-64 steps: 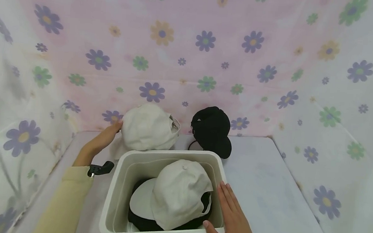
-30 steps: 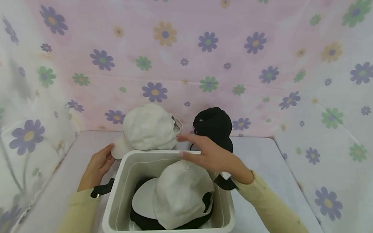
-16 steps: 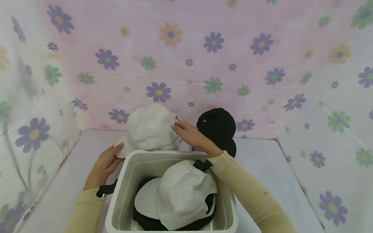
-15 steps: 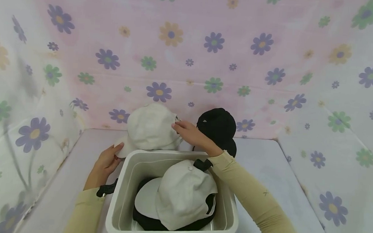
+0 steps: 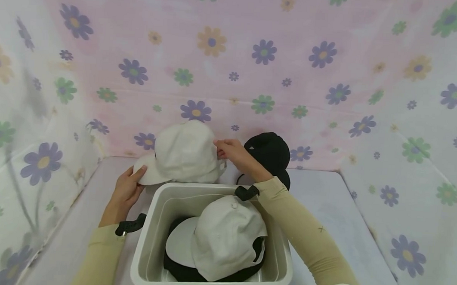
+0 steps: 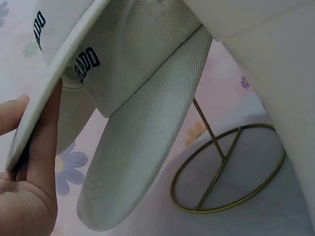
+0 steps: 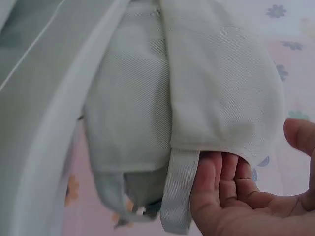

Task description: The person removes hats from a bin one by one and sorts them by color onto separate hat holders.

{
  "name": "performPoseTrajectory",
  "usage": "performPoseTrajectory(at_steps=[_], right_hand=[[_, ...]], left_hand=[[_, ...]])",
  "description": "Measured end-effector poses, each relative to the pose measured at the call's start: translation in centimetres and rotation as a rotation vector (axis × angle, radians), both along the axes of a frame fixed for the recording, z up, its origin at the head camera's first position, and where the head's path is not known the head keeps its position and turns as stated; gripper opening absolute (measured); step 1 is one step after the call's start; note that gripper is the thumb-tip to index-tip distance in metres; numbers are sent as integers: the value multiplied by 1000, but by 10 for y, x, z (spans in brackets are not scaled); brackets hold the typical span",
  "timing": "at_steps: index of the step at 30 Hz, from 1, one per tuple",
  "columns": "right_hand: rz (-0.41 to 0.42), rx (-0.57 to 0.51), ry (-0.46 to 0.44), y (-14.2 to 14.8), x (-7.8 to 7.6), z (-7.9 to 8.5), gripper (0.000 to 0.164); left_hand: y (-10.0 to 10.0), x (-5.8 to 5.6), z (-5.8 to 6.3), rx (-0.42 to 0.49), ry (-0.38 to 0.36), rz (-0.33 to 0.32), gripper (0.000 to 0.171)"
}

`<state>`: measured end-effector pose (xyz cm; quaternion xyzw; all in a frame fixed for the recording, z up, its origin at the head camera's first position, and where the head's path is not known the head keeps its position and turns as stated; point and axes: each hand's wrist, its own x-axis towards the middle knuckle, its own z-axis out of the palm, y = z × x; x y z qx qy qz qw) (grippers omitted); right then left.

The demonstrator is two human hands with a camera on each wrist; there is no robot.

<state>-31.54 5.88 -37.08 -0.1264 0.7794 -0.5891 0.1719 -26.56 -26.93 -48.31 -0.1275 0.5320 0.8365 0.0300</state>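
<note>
One left hand (image 5: 127, 189), stretched past the side of a white bin (image 5: 143, 241), pinched the brim (image 5: 154, 171) of a white cap (image 5: 187, 151) between thumb and fingers. The cap was behind the bin, over another pale cap (image 6: 138, 132) near a wire stand (image 6: 224, 160). At the white cap's other end, the right hand (image 5: 232, 152), its forearm slanting over the bin's right corner, gripped the back edge, fingers curled into the rear opening, thumb outside. A black cap (image 5: 270, 151) sat just beyond that wrist.
</note>
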Motion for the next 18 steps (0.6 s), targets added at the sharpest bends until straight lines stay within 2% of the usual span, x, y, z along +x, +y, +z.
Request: performPoseTrajectory(at_steps=[3,6,8,12,18], right_hand=[[19,-128,-87,0,-2,1,51],[46,-210,-119,0,-3,1,47],[64,-216,-103,1,-3,-1,41],[87,-186,-34,0,-1,-7,41],[80,-122,100,-2,0,-15,45]], left_hand=[[3,-1,2,-11,11,7,74],[6,-1,2,-42,24,-3,74],[8,0,2,-68,31,-18,74],[10,5,0,-134,54,-39,72],[11,5,1,-211,95,28,69]])
